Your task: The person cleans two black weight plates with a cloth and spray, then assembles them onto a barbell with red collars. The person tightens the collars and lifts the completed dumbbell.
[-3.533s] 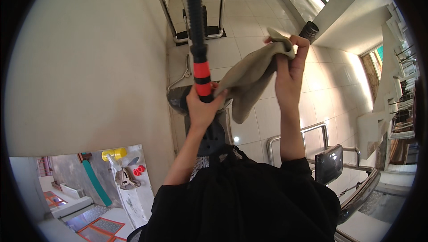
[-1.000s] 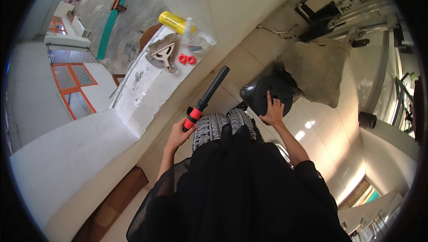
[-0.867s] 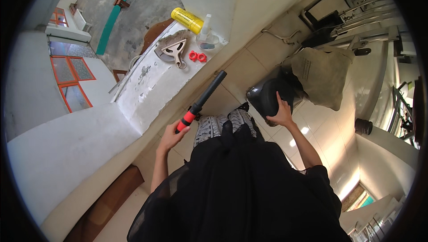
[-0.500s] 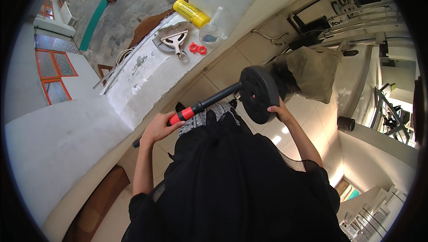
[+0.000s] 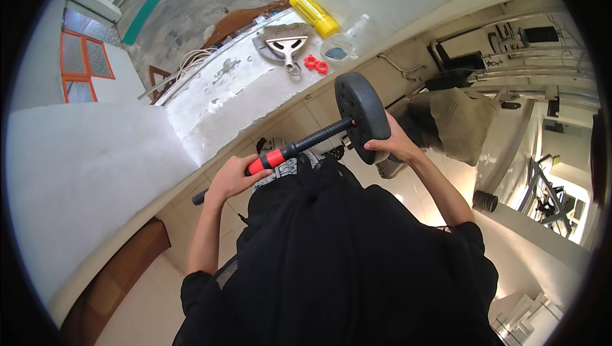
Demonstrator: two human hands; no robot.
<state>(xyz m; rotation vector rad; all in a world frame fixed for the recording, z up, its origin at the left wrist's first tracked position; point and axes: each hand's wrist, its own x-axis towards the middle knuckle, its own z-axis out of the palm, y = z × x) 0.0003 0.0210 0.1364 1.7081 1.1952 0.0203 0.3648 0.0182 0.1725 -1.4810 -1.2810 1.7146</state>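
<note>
A dumbbell bar (image 5: 312, 141) with a red and black grip slants across in front of me, its black ribbed threaded part toward the right. My left hand (image 5: 231, 179) is closed around the bar near its red section, and the bar's black end sticks out beyond the wrist. At the bar's right end is a round black weight plate (image 5: 362, 109), tilted. My right hand (image 5: 396, 140) grips the plate's near right edge, thumb on the facing side and fingers behind it. Two red star-shaped collar nuts (image 5: 315, 64) lie on the white ledge (image 5: 210, 110).
Beside the nuts are a brush with a dustpan (image 5: 285, 46), a clear spray bottle (image 5: 341, 45) and a yellow cylinder (image 5: 313, 14). To the right sit a grey-brown cloth bag (image 5: 462, 126), metal rails (image 5: 535, 65) and a dark ribbed cylinder (image 5: 484, 201).
The plate has tipped to show more of its rim, and my right hand has come up along its edge. My view has shifted, so the ledge things appear farther right.
</note>
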